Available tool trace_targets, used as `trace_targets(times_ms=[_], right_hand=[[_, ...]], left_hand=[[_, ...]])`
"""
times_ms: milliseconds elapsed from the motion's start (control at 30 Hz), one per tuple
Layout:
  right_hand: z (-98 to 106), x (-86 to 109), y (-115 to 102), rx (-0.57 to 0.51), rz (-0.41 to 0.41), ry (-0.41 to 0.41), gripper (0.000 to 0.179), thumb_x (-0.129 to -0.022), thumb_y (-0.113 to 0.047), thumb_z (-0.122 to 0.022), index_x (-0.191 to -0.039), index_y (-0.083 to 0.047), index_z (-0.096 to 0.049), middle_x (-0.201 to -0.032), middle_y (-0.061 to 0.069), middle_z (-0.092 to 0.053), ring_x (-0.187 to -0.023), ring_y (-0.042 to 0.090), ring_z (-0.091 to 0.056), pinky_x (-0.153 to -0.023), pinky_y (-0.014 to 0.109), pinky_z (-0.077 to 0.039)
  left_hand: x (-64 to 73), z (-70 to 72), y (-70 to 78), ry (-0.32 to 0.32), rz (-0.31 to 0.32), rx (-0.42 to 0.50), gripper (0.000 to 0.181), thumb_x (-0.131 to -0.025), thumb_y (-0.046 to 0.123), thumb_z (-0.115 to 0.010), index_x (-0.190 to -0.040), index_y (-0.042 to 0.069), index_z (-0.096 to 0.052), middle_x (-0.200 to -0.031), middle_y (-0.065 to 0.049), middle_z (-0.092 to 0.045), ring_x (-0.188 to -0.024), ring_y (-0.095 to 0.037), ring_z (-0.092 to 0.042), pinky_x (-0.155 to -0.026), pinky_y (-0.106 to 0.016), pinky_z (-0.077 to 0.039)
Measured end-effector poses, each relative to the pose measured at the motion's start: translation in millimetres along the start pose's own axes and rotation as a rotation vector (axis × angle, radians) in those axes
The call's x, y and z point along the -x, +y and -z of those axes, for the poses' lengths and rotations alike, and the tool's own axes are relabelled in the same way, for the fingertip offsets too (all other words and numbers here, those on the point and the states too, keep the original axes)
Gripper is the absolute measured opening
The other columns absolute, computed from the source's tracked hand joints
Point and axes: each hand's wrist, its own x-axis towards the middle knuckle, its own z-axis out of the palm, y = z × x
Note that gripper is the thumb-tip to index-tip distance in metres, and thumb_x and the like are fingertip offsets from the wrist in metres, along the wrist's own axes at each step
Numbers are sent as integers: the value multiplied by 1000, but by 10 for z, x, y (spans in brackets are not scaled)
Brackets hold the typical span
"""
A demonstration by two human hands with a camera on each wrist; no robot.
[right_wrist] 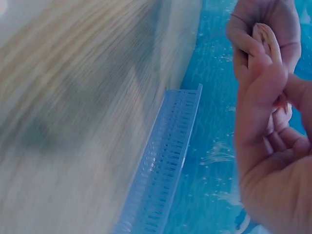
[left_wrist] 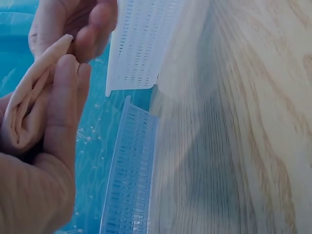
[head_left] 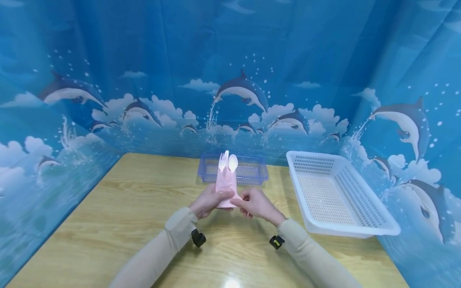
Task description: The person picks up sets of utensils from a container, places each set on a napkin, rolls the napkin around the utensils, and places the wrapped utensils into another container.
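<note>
A pink folded napkin is held up over the table in both hands. Out of its top stick a white fork, a white spoon and a slim white handle or blade between them. My left hand grips the napkin from the left, thumb across its front. At the lower right, my right hand pinches a corner of the napkin drawn out to the side. In the left wrist view the folded layers of the napkin show edge-on between thumb and fingers.
Behind the hands, at the table's far edge, stands a purple slotted basket. A larger white basket sits on the right side of the wooden table. A blue dolphin-print curtain encloses the back and sides.
</note>
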Motion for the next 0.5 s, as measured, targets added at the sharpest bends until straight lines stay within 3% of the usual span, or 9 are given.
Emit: trace_targets(times_ms=[100,267,400,500], right_hand=[[-3,-12,9,-101,-10,-1,23,-90,-25,-71,-83,-3,-68,-61,3,-63,-50,15,-58,-49,42,-56],[-14,-28,5,-246,-93,-4,15,-90,-14,-70,-93,1,-69,-67,5,-65,-54,12,-59,-47,28,-54],[14,-17,-45,-190,-135,-16,15,-90,-15,-71,-91,0,-71,-68,7,-67,-52,10,-58,-48,27,-54],[56,-8,-76,-106,-119,-46,15,-90,-17,-70,-85,-3,-71,-65,9,-65,-49,10,-55,-48,28,-53]], left_hand=[[-1,-14,-3,17,-1,1,40,-91,8,-65,-124,-9,-50,-105,-21,-68,-78,-20,-71,-72,-39,-61],[-4,-27,-23,33,17,8,41,-90,7,-66,-124,-7,-50,-103,-20,-68,-78,-21,-71,-70,-38,-61],[-5,-32,-38,36,13,16,41,-89,8,-67,-124,-7,-51,-104,-19,-68,-79,-21,-72,-71,-38,-61],[0,-33,-44,36,3,4,40,-89,9,-68,-122,-8,-52,-102,-19,-69,-76,-21,-72,-71,-39,-61]])
